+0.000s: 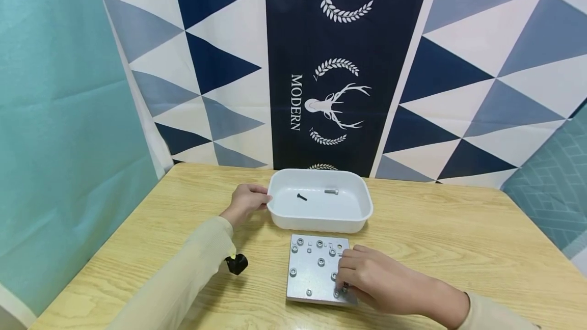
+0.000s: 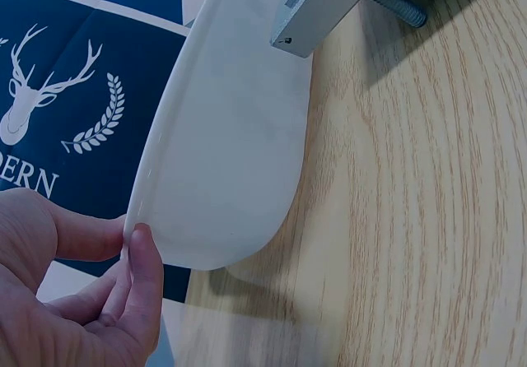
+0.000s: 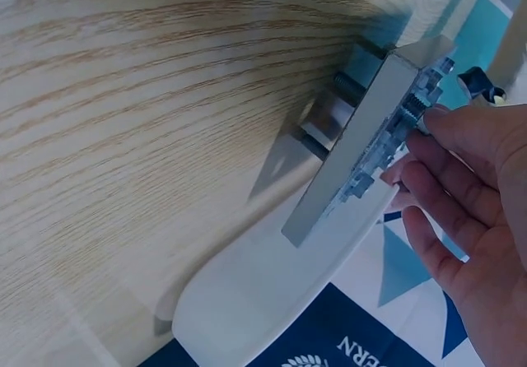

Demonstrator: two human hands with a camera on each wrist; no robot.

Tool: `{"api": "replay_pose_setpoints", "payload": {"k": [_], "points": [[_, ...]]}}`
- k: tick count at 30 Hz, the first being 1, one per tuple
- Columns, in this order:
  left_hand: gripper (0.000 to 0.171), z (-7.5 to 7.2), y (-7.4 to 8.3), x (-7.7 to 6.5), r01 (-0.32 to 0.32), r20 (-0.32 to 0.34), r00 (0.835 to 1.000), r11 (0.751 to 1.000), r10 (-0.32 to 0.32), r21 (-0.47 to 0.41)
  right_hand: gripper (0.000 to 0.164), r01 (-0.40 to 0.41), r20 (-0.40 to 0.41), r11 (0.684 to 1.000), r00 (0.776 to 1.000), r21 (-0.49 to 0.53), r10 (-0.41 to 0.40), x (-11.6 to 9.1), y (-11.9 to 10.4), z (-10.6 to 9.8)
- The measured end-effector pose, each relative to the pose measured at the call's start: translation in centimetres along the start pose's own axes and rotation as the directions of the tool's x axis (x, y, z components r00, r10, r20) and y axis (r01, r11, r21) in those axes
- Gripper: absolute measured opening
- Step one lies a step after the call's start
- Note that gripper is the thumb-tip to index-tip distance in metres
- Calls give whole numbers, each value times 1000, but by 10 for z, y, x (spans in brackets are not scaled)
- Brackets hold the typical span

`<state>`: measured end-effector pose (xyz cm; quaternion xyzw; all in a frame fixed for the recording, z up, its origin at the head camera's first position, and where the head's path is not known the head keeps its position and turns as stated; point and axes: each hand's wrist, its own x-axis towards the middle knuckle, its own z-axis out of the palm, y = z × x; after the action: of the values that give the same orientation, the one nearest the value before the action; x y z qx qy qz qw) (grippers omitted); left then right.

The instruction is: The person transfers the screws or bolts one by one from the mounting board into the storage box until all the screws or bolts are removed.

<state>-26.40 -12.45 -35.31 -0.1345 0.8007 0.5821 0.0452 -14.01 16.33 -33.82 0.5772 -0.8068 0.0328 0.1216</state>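
Observation:
My left hand [image 1: 249, 200] holds the left end of a white plastic tray [image 2: 222, 137], its rim between thumb and fingers. Two loose screws lie on the tray floor: a short black screw [image 1: 301, 197] and a silver screw [image 1: 331, 192]. In front of the tray is a metal plate [image 1: 316, 283] set with several socket-head screws, raised on legs below. At its right front corner my right hand [image 1: 373, 279] pinches a dark screw [image 3: 413, 106] between thumb and index finger. My fingers partly cover that screw and the plate's right edge.
The wooden table [image 1: 440, 233] reaches back to a patterned blue and white cloth [image 1: 339, 90]. A black wrist-camera piece [image 1: 237, 264] sticks out beside the left sleeve. Teal cloth [image 1: 69, 131] hangs along the left side.

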Motion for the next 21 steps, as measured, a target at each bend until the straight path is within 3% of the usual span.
{"api": "replay_pose_setpoints", "payload": {"k": [12,21], "points": [[25,0,0,1,5,3,1000,1000,-5,-12,23,25,-51,999,998,-37,-27,1,0,-2],[24,1,1,2,10,1,1000,1000,-10,-14,23,-6,-8,1000,1000,-2,6,6,2,-10]]}}
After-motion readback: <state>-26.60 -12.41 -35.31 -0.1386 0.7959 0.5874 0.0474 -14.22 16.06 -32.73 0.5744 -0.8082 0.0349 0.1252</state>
